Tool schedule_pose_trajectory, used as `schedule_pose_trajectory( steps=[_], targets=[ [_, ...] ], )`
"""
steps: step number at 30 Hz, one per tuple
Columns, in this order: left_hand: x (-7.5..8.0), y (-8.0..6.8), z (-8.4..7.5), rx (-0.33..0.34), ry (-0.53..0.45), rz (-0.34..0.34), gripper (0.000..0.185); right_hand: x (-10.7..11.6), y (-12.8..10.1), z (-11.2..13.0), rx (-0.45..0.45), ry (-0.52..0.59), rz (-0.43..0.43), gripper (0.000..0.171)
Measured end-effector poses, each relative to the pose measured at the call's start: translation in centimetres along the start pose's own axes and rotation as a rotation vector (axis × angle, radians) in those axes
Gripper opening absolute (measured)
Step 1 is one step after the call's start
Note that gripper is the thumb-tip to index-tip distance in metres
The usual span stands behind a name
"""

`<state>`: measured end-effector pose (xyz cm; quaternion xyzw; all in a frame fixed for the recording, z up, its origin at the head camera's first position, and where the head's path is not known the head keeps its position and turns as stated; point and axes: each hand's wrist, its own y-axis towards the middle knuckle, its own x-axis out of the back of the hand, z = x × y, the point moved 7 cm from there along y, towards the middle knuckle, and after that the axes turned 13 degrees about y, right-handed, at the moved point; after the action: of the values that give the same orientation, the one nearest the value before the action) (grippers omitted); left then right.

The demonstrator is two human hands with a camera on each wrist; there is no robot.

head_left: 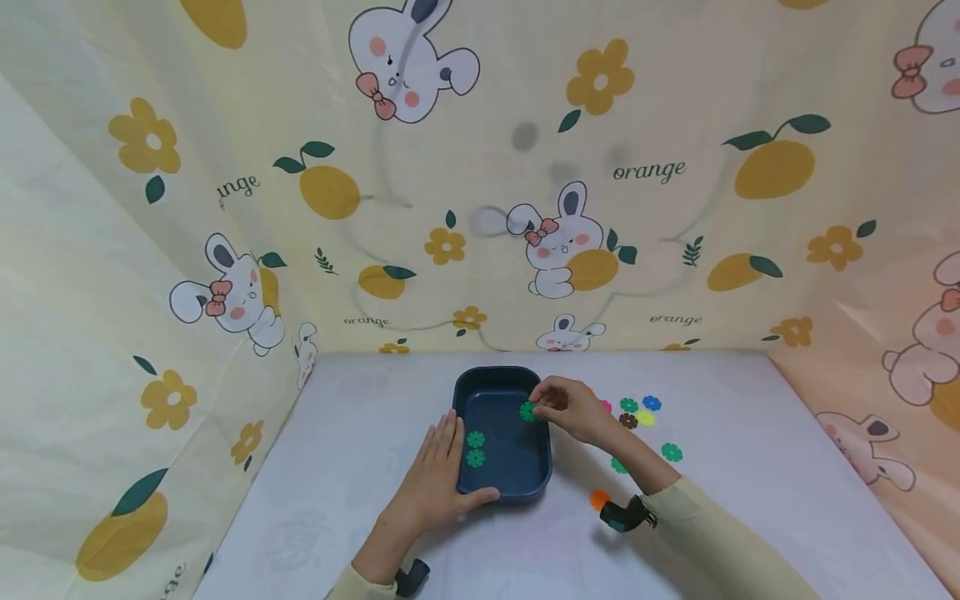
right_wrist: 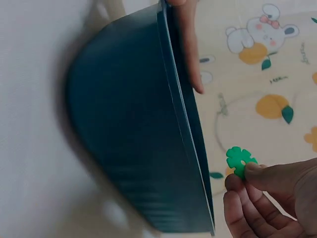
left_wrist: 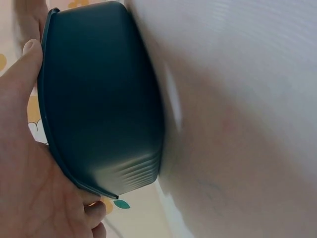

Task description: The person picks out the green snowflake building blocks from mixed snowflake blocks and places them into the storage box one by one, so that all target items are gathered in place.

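Observation:
A dark blue rectangular bin stands on the table. My left hand rests along its left rim, fingers straight, thumb out along the near rim; the left wrist view shows this hand against the bin's rim. Over the right side of the bin, my right hand pinches a green flower-shaped plastic disc between thumb and fingertips. In the right wrist view that green disc is held above the rim. Two similar green discs lie inside the bin on its left side.
Right of the bin lie several loose discs: blue, yellow, brown, green and orange. The right forearm partly covers some. A patterned curtain encloses the white table at the back and sides.

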<state>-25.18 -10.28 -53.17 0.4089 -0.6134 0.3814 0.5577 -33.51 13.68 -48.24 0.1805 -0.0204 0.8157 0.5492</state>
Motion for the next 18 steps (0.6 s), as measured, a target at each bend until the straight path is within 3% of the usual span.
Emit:
schedule_pose_trajectory(
  steps=[9,18],
  targets=[
    [0.0,0.1,0.1,0.006,-0.006,0.014,0.127,-3.0,3.3,-0.3,0.023,-0.002,0.112,0.015],
    [-0.2,0.2,0.3,-0.001,-0.005,0.009,0.127,-4.8,5.8,-1.7,-0.029,-0.043,0.171,0.015]
  ],
)
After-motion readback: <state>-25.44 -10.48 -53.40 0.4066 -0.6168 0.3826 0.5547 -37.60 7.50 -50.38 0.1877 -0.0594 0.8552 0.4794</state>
